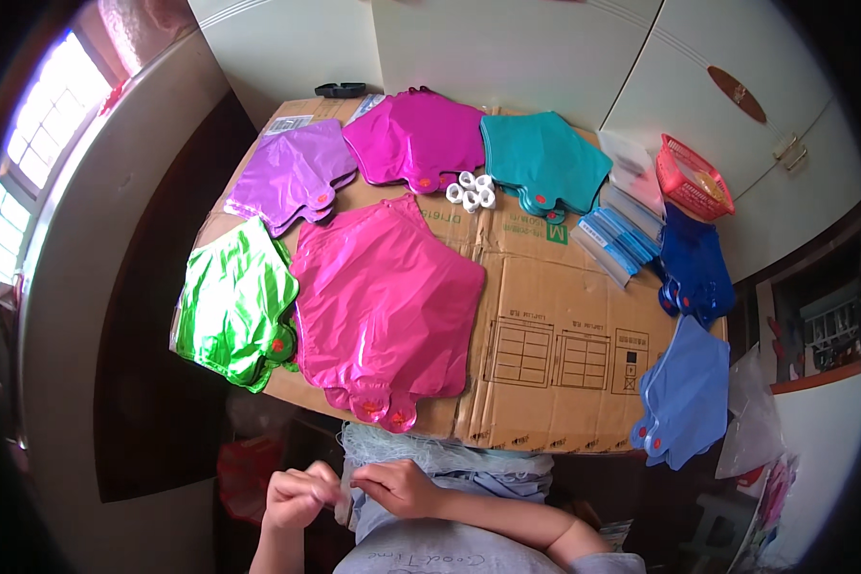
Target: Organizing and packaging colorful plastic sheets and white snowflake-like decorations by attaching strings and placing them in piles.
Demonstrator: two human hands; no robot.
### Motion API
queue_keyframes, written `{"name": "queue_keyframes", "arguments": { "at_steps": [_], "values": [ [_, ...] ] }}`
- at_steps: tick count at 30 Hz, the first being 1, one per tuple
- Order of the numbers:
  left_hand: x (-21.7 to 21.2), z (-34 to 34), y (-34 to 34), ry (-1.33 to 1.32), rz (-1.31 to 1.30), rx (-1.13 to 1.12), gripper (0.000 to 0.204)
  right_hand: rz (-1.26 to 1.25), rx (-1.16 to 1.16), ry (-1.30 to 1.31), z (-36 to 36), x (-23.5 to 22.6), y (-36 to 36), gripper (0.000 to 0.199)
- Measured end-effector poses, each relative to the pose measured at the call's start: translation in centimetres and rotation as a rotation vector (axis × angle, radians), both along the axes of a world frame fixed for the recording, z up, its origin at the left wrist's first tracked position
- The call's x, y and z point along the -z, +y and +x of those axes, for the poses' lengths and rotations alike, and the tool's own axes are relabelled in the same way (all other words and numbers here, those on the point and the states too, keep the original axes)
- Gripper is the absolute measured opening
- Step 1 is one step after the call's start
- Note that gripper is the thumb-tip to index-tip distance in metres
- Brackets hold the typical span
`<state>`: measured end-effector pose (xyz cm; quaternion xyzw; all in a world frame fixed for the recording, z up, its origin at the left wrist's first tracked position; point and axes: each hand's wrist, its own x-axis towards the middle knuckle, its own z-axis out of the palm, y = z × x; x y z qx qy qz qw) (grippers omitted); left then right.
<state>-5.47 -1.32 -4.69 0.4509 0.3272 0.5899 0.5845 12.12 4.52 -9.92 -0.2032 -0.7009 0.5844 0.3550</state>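
Low in front of my body, below the table's near edge, my left hand [298, 496] is closed with fingers bent. My right hand [401, 487] comes in from the right with fingers pressed together. Between them is a narrow, whitish translucent strip [344, 490], upright and touching the fingertips of both; its exact kind is too small to tell. Nearest to the hands on the table lies a stack of flat pink foil pieces [387, 297], with rounded tabs bearing red spots at its near edge. Pale stringy material [430, 445] covers my lap.
On the cardboard-covered table [536, 287] lie more foil stacks: green [234, 301], lilac [292, 177], magenta [416, 139], teal [543, 158], dark blue [696, 263] and light blue [687, 392]. Small white rolls [471, 191], blue-and-clear packets [617, 241] and a red basket [691, 182] stand farther back.
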Motion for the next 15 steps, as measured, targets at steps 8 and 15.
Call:
{"name": "queue_keyframes", "arguments": {
  "at_steps": [8,15],
  "values": [
    [1.7,-2.1,-1.5,0.062,-0.077,0.13,0.02,0.111,-0.038,-0.051,-1.4,1.5,1.2,0.007],
    [1.0,-2.7,-0.7,1.074,-0.103,0.092,0.023,0.113,-0.056,0.029,-1.6,2.2,1.0,0.008]
  ]
}}
